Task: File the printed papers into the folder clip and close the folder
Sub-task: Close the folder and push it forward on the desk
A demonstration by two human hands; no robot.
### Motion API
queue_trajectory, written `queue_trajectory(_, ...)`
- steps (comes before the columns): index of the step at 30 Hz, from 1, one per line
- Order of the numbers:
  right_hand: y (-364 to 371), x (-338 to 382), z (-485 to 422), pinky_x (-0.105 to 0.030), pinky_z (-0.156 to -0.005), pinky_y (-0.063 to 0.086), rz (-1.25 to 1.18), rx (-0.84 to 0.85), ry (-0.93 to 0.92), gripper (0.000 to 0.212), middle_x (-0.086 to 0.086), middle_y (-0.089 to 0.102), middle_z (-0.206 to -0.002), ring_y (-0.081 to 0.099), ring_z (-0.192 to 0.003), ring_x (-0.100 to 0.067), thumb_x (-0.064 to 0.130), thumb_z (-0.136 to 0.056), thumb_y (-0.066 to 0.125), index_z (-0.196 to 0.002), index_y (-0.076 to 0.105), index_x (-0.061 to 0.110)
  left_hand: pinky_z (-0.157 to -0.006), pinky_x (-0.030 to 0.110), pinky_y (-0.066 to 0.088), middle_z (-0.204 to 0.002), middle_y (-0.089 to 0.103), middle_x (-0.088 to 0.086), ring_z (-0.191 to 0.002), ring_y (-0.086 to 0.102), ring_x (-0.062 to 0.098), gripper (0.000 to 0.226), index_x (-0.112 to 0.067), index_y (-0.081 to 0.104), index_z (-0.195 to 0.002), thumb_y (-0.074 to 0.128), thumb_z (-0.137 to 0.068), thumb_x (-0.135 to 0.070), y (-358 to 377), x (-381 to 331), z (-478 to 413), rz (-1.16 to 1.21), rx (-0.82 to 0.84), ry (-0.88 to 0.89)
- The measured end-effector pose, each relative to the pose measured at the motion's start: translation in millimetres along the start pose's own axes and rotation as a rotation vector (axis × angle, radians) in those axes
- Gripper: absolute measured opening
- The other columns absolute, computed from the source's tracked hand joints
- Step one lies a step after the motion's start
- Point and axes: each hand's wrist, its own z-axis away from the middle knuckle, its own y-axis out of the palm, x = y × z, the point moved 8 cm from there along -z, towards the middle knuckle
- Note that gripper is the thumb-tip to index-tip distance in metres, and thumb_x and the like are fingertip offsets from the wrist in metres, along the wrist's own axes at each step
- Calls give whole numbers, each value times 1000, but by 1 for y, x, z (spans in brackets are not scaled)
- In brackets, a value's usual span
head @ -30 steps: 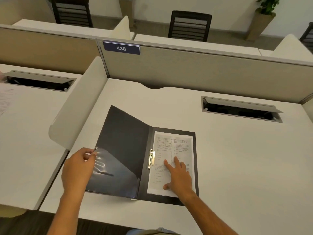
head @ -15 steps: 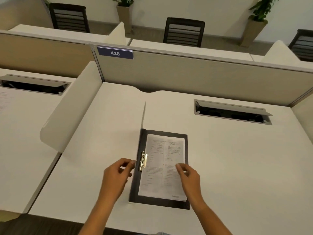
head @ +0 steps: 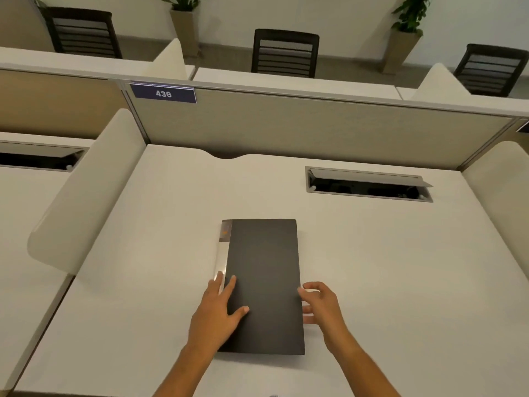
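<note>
The black folder [head: 264,270] lies shut and flat on the white desk [head: 386,282], its pale spine strip along the left edge. The printed papers and the clip are hidden under the cover. My left hand [head: 219,313] rests flat on the cover's lower left, fingers spread, holding nothing. My right hand [head: 322,306] is at the folder's right edge, fingers loosely curled and apart, fingertips touching the edge.
A grey cable hatch [head: 367,183] sits open at the back right of the desk. A rounded white divider [head: 86,190] stands on the left, a beige partition [head: 315,130] with a "436" label [head: 163,94] behind. Chairs and plants are beyond it.
The front cover swung from open on the left, through upright, down onto the papers. My left hand let go of the cover and now lies on it; my right hand slid off the papers to the right edge.
</note>
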Motion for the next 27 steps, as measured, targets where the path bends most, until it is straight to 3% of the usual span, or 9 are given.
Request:
queue_trajectory(2,3,-1,-1,-50,-92,70,174,-31,-89,27,-13,76,-128,78,-103,-29,22,-101,79,-125,68,21,-120,45,46,-181,-4,-8,-168,7,22,96,-42,15,-169,58,-91,-77,7,-6,1,-68,-1,18)
queue_trajectory(5,17,4,7,-39,-110,61,547,-24,-262,51,-1,64,-151,70,-127,-23,25,-99,81,-146,61,24,-121,44,46,-181,-10,-6,-168,-1,25,100,-39,16,-170,58,-89,-81,15,-11,2,-159,-3,4)
queue_trajectory(8,47,-3,15,-38,-124,48,959,97,-409,85,5,27,-181,38,-163,-21,39,-98,78,-170,33,31,-120,41,47,-181,-11,-4,-168,-5,27,104,-37,14,-170,58,-87,-82,18,-16,1,-244,-14,-1)
queue_trajectory(10,62,-16,15,-41,-127,45,1095,177,-401,101,4,2,-187,15,-172,-25,45,-97,79,-175,16,32,-121,40,47,-181,-11,-2,-168,-5,29,106,-35,13,-170,59,-87,-81,20,-18,1,-288,-18,-6)
queue_trajectory(13,73,-27,13,-44,-131,39,1215,236,-365,115,0,-11,-186,0,-173,-30,55,-93,80,-176,5,31,-123,41,44,-181,-12,1,-168,-7,31,110,-34,9,-171,61,-86,-81,23,-20,-2,-332,-17,-9)
queue_trajectory(19,73,-21,-11,-51,-139,11,1316,236,-376,130,-3,-14,-186,-5,-173,-35,63,-84,86,-176,-2,33,-121,42,47,-181,-14,0,-167,-8,31,112,-34,8,-171,64,-85,-80,21,-18,-26,-358,-24,2)
queue_trajectory(27,79,23,-62,-52,-138,11,1267,148,-414,136,-3,-10,-186,-1,-173,-36,60,-77,93,-176,2,34,-115,45,52,-181,-3,1,-167,0,33,109,-32,23,-169,74,-82,-74,-1,-36,-98,-357,-56,32)
